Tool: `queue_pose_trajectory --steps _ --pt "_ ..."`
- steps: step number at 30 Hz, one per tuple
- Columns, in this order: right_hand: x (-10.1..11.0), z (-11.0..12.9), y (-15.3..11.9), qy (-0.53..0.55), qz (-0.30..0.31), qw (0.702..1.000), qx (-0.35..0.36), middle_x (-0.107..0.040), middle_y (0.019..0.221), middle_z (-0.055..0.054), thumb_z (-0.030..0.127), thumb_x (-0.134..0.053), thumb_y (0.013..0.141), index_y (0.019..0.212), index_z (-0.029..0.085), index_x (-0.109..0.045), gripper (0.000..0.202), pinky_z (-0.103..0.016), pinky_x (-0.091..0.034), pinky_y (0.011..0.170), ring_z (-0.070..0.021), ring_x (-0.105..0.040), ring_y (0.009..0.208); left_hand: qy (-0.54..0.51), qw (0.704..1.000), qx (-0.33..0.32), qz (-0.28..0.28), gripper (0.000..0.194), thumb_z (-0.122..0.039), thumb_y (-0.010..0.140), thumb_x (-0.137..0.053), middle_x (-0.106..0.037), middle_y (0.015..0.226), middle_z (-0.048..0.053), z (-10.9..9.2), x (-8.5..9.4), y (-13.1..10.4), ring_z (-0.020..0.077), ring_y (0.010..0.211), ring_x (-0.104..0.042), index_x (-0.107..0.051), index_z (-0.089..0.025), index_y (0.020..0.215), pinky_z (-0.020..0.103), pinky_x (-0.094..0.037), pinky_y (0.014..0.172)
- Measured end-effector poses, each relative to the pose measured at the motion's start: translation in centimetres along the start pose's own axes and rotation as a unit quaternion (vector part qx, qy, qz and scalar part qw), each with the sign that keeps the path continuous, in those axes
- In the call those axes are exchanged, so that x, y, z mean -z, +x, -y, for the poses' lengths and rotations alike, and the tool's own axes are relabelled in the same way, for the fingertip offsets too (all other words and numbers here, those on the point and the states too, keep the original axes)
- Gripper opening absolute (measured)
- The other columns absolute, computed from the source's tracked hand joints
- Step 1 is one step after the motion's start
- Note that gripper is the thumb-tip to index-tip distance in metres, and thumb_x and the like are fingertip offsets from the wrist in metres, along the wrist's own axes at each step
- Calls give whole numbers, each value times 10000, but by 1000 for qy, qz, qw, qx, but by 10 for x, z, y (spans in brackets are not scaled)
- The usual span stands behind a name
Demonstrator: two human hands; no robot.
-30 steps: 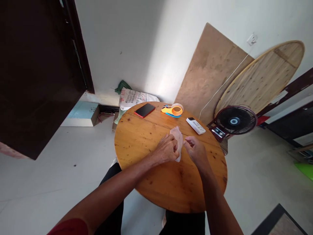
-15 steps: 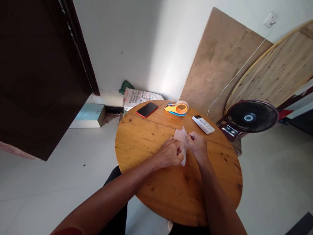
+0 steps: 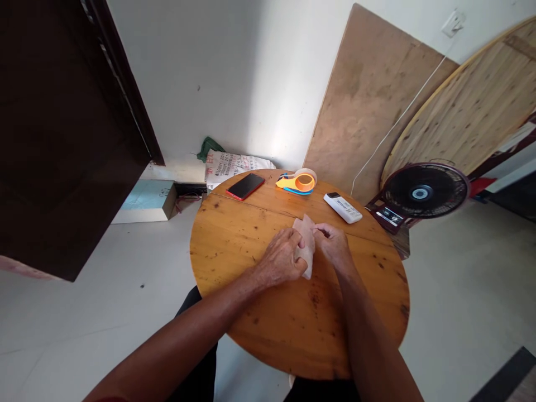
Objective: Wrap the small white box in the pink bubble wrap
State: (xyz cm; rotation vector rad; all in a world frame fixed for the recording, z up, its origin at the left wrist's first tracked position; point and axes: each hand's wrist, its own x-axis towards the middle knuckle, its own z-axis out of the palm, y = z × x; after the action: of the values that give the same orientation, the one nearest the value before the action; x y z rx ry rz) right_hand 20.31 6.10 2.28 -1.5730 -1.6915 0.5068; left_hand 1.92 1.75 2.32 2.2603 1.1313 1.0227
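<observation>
A flat, pale pinkish packet [image 3: 307, 235], its material looking thin and crinkled, lies in the middle of the round wooden table [image 3: 226, 240]. My left hand [image 3: 285, 255] grips its left side, fingers curled and thumb pressed on the lower part. At the packet's upper right edge, the thumb and forefinger of my right hand [image 3: 334, 244] are pinched together on it. Whatever the packet may contain is hidden.
Toward the table's far edge lie a red-edged phone [image 3: 245, 186], an orange and blue tape dispenser [image 3: 299, 182] and a white device with a dark display [image 3: 342, 207]. A fan [image 3: 421, 193] stands right of the table. Boards [image 3: 341, 95] lean on the wall.
My right fingers have shifted from a fist-like grip to a fingertip pinch at the packet's edge. My left thumb now presses flatter on the packet, and more of its surface shows.
</observation>
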Motion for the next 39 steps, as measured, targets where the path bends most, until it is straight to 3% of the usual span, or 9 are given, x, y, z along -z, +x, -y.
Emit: queue_pose_trajectory --steps 2,8,11,14,20,23,30,35,39 --pt "1 -2 1 10 -11 1000 2 -733 844 -53 347 -512 760 867 162 -717 295 -281 -483 684 -185 -638 748 1 1000 9 2 286 -164 647 -514 -531 951 59 0 0 -1 218 958 -498 -487 -196 930 349 -435 896" --pt "-5 -5 -1 -64 82 994 23 -740 842 -24 325 -541 772 882 236 -742 246 -259 -468 619 -165 -632 680 13 1000 -17 -3 262 -156 646 -509 -554 1024 68 1 0 0 232 989 -499 -509 -191 906 369 -414 915" --pt "-7 -4 -3 -106 102 989 21 -737 826 -16 329 -534 788 862 256 -745 235 -250 -447 592 -168 -636 692 30 999 -46 1 285 -149 648 -508 -562 1143 81 -1 1 0 248 1030 -494 -547 -181 928 387 -397 935" --pt "-8 -6 -2 -115 110 987 15 -736 839 -24 341 -532 791 850 250 -744 238 -253 -444 600 -174 -642 710 42 997 -64 9 274 -136 650 -503 -611 1074 75 -2 3 -1 248 991 -502 -587 -174 908 385 -402 908" --pt "-3 -21 6 -96 5 995 -31 -731 888 -56 355 -542 768 956 197 -703 294 -276 -459 633 -176 -644 687 33 998 -59 3 282 -133 643 -509 -649 880 69 0 1 -2 230 874 -517 -630 -161 896 362 -433 833" --pt "3 -20 7 -94 14 992 -81 -708 746 -38 393 -534 774 901 174 -682 293 -268 -426 550 -141 -590 495 26 998 -59 3 294 -133 642 -515 -655 869 72 1 0 -2 229 860 -517 -637 -151 909 358 -445 830" --pt "-1 -6 5 61 55 988 -134 -488 439 49 447 -583 710 667 167 -605 284 -234 -271 389 -81 -386 341 25 997 -76 -5 294 -118 644 -509 -654 868 73 2 -2 -2 223 840 -508 -630 -142 911 356 -452 837" --pt "-7 0 7 198 59 957 -204 -365 381 97 440 -644 652 727 175 -584 283 -222 -144 344 -61 -269 330 25 996 -83 -3 259 -110 653 -499 -650 887 62 2 -3 -2 218 853 -512 -615 -159 880 355 -445 847" --pt "-11 2 9 222 70 948 -215 -370 390 96 445 -664 615 712 181 -579 294 -220 -145 354 -62 -272 347 27 996 -82 -2 259 -107 660 -491 -636 969 63 2 -3 -2 210 880 -526 -616 -165 880 346 -448 856"
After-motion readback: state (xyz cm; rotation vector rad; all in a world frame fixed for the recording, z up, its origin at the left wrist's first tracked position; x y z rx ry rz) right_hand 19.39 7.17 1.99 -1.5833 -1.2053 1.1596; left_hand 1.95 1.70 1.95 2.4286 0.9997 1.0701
